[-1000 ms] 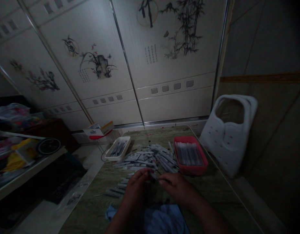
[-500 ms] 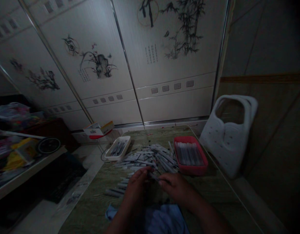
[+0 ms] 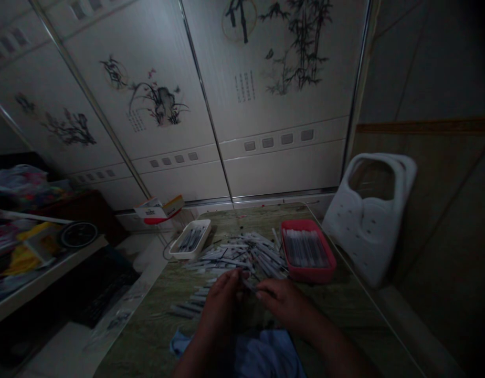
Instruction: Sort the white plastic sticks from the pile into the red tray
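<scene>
Both hands meet over the near half of the table, around one slim pen (image 3: 249, 285). My left hand (image 3: 223, 295) is closed with its fingertips at the pen's far left end. My right hand (image 3: 281, 299) pinches the other end between thumb and fingers. Just beyond them lies a loose pile of pale pens (image 3: 242, 251) with dark parts. Left of my left hand, more pens (image 3: 187, 310) lie in a rough row. In the dim light, the fine parts between my fingertips are hard to make out.
A white basket (image 3: 206, 231) with dark thin sticks stands back left; a red basket (image 3: 315, 275) full of pale tubes stands right. Blue cloth (image 3: 266, 354) lies at the near edge. A white folding chair (image 3: 368, 226) is beyond the table's right side, and a cluttered shelf (image 3: 49, 270) is left.
Almost nothing differs. Both hands stay in place on the pen, with only a slight shift of the left fingers. The pile and baskets are unmoved.
</scene>
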The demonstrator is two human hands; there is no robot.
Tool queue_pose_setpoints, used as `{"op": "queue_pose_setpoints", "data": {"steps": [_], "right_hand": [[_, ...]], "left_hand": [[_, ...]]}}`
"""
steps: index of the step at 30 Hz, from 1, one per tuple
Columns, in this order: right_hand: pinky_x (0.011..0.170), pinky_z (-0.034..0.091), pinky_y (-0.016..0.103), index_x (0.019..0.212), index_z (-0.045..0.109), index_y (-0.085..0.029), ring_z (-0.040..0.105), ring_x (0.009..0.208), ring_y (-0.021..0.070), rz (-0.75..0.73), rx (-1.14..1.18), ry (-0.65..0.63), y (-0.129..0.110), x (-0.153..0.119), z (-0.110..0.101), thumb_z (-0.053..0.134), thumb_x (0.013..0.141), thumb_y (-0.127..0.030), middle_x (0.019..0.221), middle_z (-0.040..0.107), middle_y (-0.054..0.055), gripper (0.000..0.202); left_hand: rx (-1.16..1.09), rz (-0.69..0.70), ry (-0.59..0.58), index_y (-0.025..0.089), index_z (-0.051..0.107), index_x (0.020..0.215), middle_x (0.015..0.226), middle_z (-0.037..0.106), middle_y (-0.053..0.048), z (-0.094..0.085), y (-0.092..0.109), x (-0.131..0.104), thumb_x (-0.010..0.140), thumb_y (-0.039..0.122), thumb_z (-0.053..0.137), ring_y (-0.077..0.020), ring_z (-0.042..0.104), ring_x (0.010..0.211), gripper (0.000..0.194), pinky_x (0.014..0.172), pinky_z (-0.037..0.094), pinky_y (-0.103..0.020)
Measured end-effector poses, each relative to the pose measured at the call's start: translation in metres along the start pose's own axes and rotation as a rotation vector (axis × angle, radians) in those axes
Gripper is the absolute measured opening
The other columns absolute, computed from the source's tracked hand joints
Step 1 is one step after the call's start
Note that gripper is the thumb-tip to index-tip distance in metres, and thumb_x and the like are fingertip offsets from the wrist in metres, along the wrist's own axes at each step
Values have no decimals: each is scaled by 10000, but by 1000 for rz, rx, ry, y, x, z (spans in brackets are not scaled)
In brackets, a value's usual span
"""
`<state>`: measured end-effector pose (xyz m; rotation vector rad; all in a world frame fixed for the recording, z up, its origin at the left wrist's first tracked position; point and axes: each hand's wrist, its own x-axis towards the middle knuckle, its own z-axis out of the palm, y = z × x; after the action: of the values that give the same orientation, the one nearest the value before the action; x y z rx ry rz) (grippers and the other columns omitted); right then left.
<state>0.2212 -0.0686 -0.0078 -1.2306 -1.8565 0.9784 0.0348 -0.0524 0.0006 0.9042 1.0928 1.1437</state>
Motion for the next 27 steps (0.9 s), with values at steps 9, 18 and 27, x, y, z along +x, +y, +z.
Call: {"op": "queue_pose_setpoints", "data": {"steps": [9,18,27], "right_hand": [[656,414,248,916,720,-190,619,736,166,-33,32,-4,5,-1,2,508,943,-304,784,684,-2,242],[633,393,252,889,712,-196,604,725,166,-52,63,-10,7,0,4,501,948,-288,761,657,-10,238],[635,421,261,977,727,-192,599,707,171,-51,104,1,8,0,5,505,940,-289,765,667,5,246]], "left_hand": [[-5,-6,-64,165,721,942,712,638,5,-4,-1,4,774,459,773,-94,537,586,342,576,412,-214],[-131,-20,-9,179,686,883,828,707,-34,0,-10,6,763,476,786,-137,633,707,335,661,476,-245],[-78,-27,-54,166,740,973,949,729,-45,0,1,2,767,399,797,-94,584,656,316,637,452,-216]]}}
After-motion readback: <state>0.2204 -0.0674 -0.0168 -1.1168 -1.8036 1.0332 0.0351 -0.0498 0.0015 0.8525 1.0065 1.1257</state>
